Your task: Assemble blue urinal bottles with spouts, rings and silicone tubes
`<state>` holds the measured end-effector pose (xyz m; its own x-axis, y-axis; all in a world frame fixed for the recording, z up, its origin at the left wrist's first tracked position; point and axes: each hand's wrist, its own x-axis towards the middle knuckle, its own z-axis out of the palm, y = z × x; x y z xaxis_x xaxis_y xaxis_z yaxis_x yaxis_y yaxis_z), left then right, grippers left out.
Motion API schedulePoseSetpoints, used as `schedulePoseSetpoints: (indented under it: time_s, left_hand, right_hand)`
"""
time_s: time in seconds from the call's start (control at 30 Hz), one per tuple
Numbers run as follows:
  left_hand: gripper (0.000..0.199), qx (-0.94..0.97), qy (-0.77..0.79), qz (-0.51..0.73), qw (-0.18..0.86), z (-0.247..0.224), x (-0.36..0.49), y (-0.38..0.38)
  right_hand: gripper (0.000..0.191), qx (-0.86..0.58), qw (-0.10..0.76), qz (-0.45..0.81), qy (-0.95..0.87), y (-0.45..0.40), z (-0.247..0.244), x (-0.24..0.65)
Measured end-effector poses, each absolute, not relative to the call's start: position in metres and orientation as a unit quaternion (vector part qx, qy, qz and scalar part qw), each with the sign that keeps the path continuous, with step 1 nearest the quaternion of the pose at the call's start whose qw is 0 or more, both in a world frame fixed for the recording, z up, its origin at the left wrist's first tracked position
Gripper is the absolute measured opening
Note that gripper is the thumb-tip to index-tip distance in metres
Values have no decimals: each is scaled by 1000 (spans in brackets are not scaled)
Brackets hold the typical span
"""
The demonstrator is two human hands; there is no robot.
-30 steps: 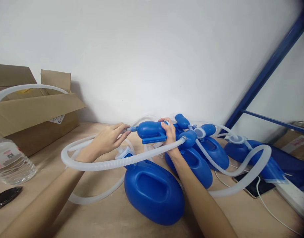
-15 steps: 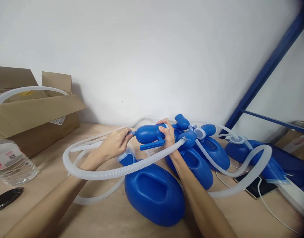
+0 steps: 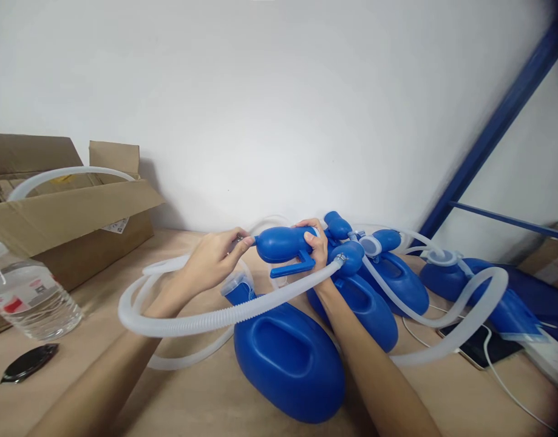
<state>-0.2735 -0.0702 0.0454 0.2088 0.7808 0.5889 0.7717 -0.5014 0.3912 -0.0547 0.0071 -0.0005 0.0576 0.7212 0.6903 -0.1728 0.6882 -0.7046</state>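
My right hand (image 3: 317, 243) is wrapped around a blue bulb-shaped plastic urinal head (image 3: 281, 244), which lies sideways with its angled handle below. Just off its narrow left tip, the fingers of my left hand (image 3: 217, 258) are pinched on a small metal piece (image 3: 240, 237), too small to make out fully. Beside my right wrist, a similar blue bulb (image 3: 351, 258) has a white corrugated hose (image 3: 233, 314) clamped to its end; the hose loops over my left forearm. Under the hose lies a blue urinal bottle (image 3: 290, 364) with a clear collar at its neck.
More blue bottles (image 3: 397, 282) and hoses crowd the right. A phone (image 3: 483, 349) with a white cable lies at the right. At left stand an open cardboard box (image 3: 96, 243) holding hose, a water bottle (image 3: 37, 303) and a dark oval object (image 3: 30, 362). A white wall backs the table.
The whole view has shifted slightly, so things sit a little further right. My left fingers have opened up a little around the tip, showing the small metal piece. My right hand keeps its hold.
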Motion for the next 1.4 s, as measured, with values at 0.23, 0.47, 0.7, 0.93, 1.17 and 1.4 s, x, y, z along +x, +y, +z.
schedulePoseSetpoints:
  time_s: [0.23,0.47,0.7,0.93,1.17,1.4]
  left_hand:
    - [51,690,565,445,-81,36,-264,-77]
    - [50,604,545,488,317,32,-260,-63]
    - [31,620,506,481,358,27,-263,-61]
    - [30,565,454,537,431,29,-252,-66]
    - [27,432,429,567,555,35,-242,-68]
    - [23,439,402,586,550,25,-239,-61]
  right_hand:
    - [19,-261,757,354,-483,19,-10,-66]
    - [20,-255,747,324,-521,6,-3,-64]
    - [18,-251,731,300,-560,1,-2,-66]
    - [17,-259,725,270,-578,-5,-6,-67]
    - [21,-180,722,194,-639,0,-14,-67]
    - [24,-187,715,170,-652,2,-15,-65]
